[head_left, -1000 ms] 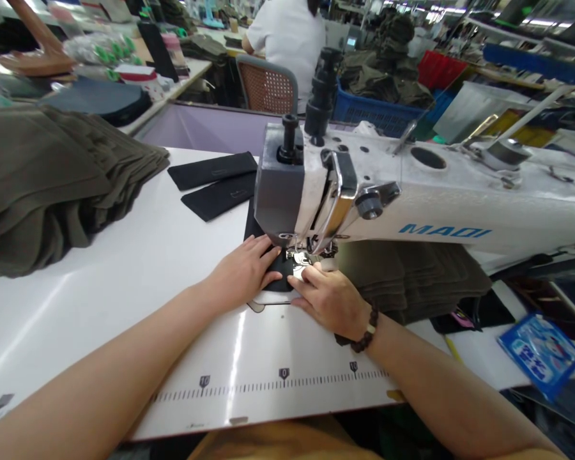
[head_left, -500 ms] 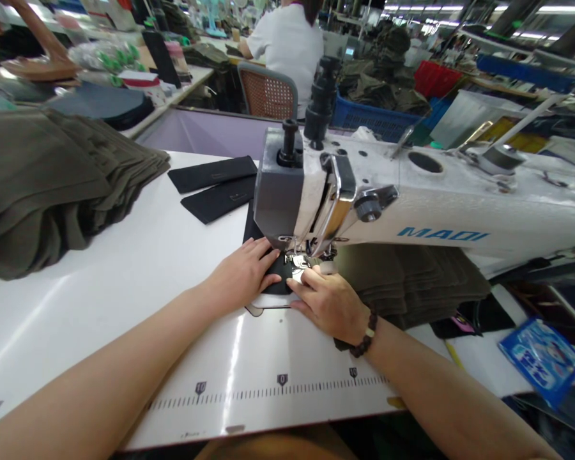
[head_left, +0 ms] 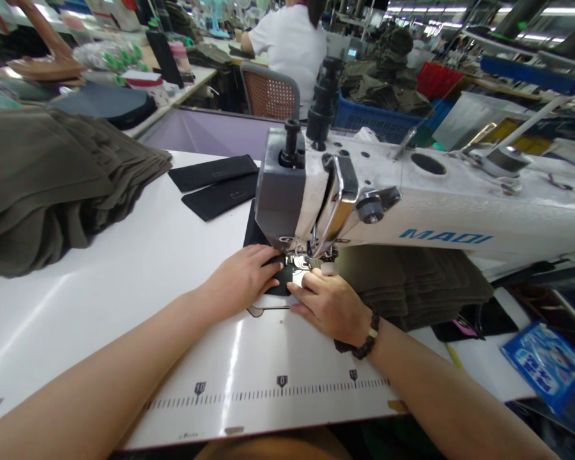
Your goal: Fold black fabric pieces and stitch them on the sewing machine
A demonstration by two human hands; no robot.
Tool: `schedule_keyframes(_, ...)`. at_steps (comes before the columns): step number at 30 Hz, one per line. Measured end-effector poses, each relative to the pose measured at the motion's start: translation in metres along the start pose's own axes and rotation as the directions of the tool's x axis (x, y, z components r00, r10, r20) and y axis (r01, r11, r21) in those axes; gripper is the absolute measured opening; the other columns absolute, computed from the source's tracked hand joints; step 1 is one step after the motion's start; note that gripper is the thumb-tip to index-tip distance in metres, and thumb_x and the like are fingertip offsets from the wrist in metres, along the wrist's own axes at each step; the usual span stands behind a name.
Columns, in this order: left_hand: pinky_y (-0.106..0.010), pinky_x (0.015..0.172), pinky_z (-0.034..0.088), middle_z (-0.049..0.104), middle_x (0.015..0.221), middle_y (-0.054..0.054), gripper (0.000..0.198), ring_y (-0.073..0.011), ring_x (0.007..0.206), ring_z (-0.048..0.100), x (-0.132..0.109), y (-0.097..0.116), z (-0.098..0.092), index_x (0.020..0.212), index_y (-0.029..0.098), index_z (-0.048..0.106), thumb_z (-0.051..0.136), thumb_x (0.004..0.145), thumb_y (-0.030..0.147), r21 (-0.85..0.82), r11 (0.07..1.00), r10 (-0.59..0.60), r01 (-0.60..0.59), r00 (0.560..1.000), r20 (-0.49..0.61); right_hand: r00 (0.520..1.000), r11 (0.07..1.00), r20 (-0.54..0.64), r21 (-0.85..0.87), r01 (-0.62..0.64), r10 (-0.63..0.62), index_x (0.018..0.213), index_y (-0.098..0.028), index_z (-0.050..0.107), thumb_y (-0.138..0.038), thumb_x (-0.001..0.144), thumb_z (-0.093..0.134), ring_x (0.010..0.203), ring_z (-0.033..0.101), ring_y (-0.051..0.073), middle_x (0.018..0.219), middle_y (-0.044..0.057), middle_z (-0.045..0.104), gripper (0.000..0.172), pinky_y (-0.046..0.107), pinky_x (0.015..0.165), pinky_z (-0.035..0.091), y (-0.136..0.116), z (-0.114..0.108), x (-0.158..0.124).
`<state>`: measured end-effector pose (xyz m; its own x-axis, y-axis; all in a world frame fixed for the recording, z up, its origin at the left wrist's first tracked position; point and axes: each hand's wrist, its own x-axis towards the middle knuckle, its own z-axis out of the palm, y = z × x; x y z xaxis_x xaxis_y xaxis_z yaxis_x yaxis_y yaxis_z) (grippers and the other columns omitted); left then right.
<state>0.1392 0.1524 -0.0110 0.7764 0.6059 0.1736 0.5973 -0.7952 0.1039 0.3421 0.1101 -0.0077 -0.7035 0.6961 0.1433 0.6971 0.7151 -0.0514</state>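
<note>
A black fabric piece lies under the head of a white sewing machine, with its far end showing left of the machine's grey faceplate. My left hand rests flat on this piece, fingers stretched toward the needle area. At the fabric's right edge, beside the lit metal plate, my right hand is closed with its fingers curled and fingertips on the edge. The machine partly hides the needle and presser foot. Two black strips with small stitched marks lie behind my left hand.
Olive fabric pieces are heaped on the left, and another olive stack sits under the machine arm. A blue packet lies at the right. Beyond the table, a person in a white shirt sits near a blue crate.
My left hand has slid slightly toward me and its fingers have shifted on the black fabric. My right hand stays almost in place. The view has moved a little.
</note>
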Motion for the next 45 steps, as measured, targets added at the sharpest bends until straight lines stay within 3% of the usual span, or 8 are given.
schedule_keyframes(4, -0.030, 0.079, 0.047, 0.059, 0.099, -0.006, 0.029, -0.0177, 0.091, 0.054, -0.005, 0.007, -0.002, 0.089, 0.015, 0.063, 0.035, 0.091, 0.023, -0.107, 0.988, 0.116, -0.111, 0.992, 0.049, 0.999, 0.999, -0.025, 0.018, 0.028, -0.028, 0.105, -0.016, 0.057, -0.037, 0.086, 0.051, 0.074, 0.048, 0.019, 0.081, 0.003, 0.057, 0.029, 0.032, 0.064, 0.031, 0.001, 0.000, -0.001)
schedule_keyframes(15, -0.031, 0.081, 0.048, 0.060, 0.099, -0.008, 0.032, -0.0193, 0.094, 0.054, 0.002, -0.001, 0.003, 0.092, 0.012, 0.062, 0.033, 0.092, 0.024, -0.104, 0.993, 0.061, -0.062, 0.998, -0.017, 0.992, 0.992, 0.023, 0.004, -0.126, 0.126, 0.113, -0.014, 0.052, -0.033, 0.083, 0.056, 0.084, 0.050, 0.020, 0.090, 0.005, 0.059, 0.036, 0.031, 0.063, 0.032, -0.003, 0.001, 0.005)
schedule_keyframes(21, -0.030, 0.083, 0.047, 0.060, 0.093, -0.010, 0.025, -0.0200, 0.095, 0.055, 0.008, -0.008, 0.010, 0.093, 0.010, 0.062, 0.040, 0.089, 0.022, -0.050, 0.998, 0.028, -0.034, 0.992, -0.120, 0.990, 0.990, 0.031, -0.007, -0.139, 0.139, 0.109, -0.016, 0.054, -0.034, 0.083, 0.056, 0.080, 0.049, 0.020, 0.086, 0.004, 0.058, 0.032, 0.031, 0.060, 0.030, -0.004, 0.000, 0.006)
schedule_keyframes(27, -0.029, 0.081, 0.049, 0.059, 0.094, -0.010, 0.022, -0.0209, 0.096, 0.055, 0.011, -0.009, 0.010, 0.095, 0.010, 0.062, 0.043, 0.087, 0.019, -0.042, 0.999, 0.012, -0.017, 0.992, -0.123, 0.991, 0.991, 0.021, -0.028, -0.131, 0.132, 0.107, -0.016, 0.054, -0.035, 0.083, 0.056, 0.081, 0.048, 0.020, 0.086, 0.004, 0.057, 0.030, 0.031, 0.061, 0.029, -0.003, -0.001, 0.007)
schedule_keyframes(33, -0.028, 0.078, 0.049, 0.059, 0.089, -0.009, 0.021, -0.0199, 0.092, 0.055, 0.012, -0.007, 0.004, 0.098, 0.012, 0.062, 0.048, 0.085, 0.019, 0.000, 0.999, -0.032, 0.032, 0.997, -0.067, 0.992, 0.992, 0.012, -0.026, -0.125, 0.126, 0.106, -0.016, 0.054, -0.034, 0.084, 0.055, 0.080, 0.048, 0.019, 0.086, 0.004, 0.058, 0.029, 0.031, 0.064, 0.030, -0.003, 0.000, 0.007)
schedule_keyframes(38, -0.034, 0.074, 0.049, 0.056, 0.091, -0.009, 0.026, -0.0222, 0.086, 0.054, 0.006, 0.011, -0.007, 0.095, 0.013, 0.063, 0.045, 0.087, 0.030, 0.106, 0.989, -0.110, 0.101, 0.991, 0.076, 0.992, 0.992, -0.004, 0.002, -0.130, 0.130, 0.108, -0.016, 0.054, -0.033, 0.084, 0.055, 0.079, 0.049, 0.018, 0.088, 0.004, 0.058, 0.030, 0.031, 0.062, 0.030, -0.001, 0.001, 0.005)
schedule_keyframes(45, -0.033, 0.073, 0.047, 0.053, 0.092, -0.011, 0.028, -0.0218, 0.086, 0.052, 0.006, 0.025, -0.015, 0.095, 0.010, 0.062, 0.043, 0.088, 0.029, 0.078, 0.991, -0.125, 0.111, 0.970, 0.208, 0.992, 0.992, 0.013, -0.019, -0.123, 0.123, 0.120, -0.020, 0.047, -0.029, 0.087, 0.050, 0.080, 0.050, 0.019, 0.087, 0.004, 0.059, 0.034, 0.030, 0.059, 0.029, -0.002, 0.001, 0.005)
